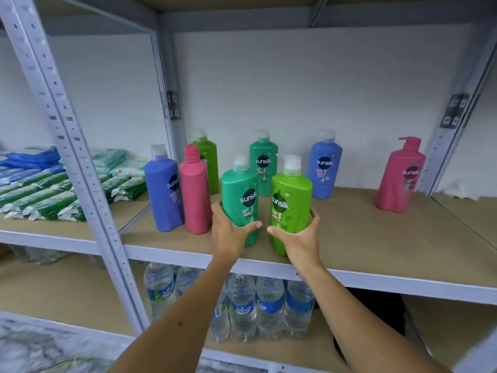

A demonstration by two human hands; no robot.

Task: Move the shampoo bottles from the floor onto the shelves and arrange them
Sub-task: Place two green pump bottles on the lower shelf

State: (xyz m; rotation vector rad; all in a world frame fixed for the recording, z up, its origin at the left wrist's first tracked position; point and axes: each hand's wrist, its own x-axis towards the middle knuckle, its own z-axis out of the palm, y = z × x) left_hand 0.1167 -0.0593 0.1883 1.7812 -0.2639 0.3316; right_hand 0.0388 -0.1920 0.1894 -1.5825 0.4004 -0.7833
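My left hand (228,232) grips a teal green shampoo bottle (240,192) standing near the front of the brown shelf (363,238). Beside it, my right hand (298,235) grips a lime green shampoo bottle (291,195), also upright on the shelf. To their left stand a blue bottle (162,192) and a pink bottle (194,195). Further back are a lime green bottle (208,162), a teal bottle (263,162) and a blue bottle (324,170). A pink pump bottle (400,179) stands alone at the right.
Green and blue packets (51,192) lie on the neighbouring shelf to the left. Several water bottles (242,302) stand on the shelf below. A grey metal upright (67,130) divides the two shelf bays. A white wall lies behind the shelf.
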